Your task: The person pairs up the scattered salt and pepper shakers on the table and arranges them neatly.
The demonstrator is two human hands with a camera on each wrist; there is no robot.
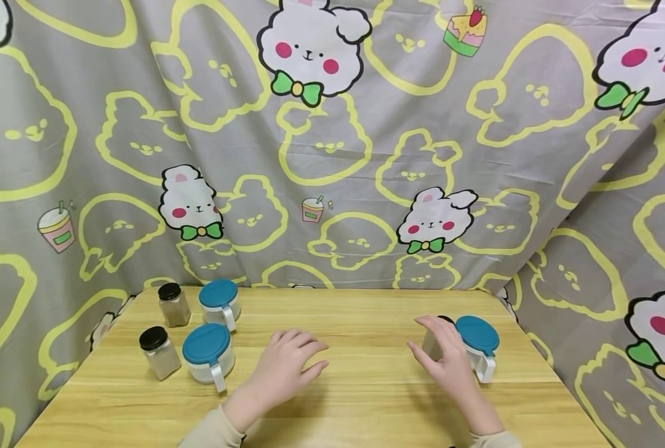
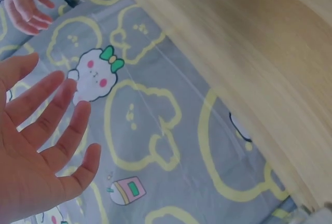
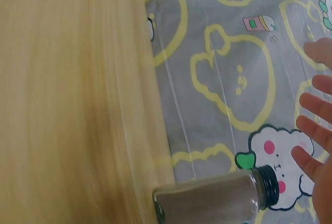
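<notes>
My left hand (image 1: 287,367) hovers over the middle of the wooden table with relaxed, spread fingers and holds nothing. To its left are two white jars with blue lids and handles, a nearer jar (image 1: 208,353) and a farther jar (image 1: 220,301). My right hand (image 1: 450,358) is held above the table on the right, fingers apart and nothing in them. Partly hidden behind it stands a glass shaker with a black cap (image 3: 218,198). Right beside that shaker is another blue-lidded white jar (image 1: 478,341), its handle toward me.
Two more black-capped glass shakers, a front shaker (image 1: 160,353) and a back shaker (image 1: 174,305), stand at the table's left. A grey curtain (image 1: 332,155) with cartoon rabbits hangs behind the table (image 1: 366,398) and along its right side.
</notes>
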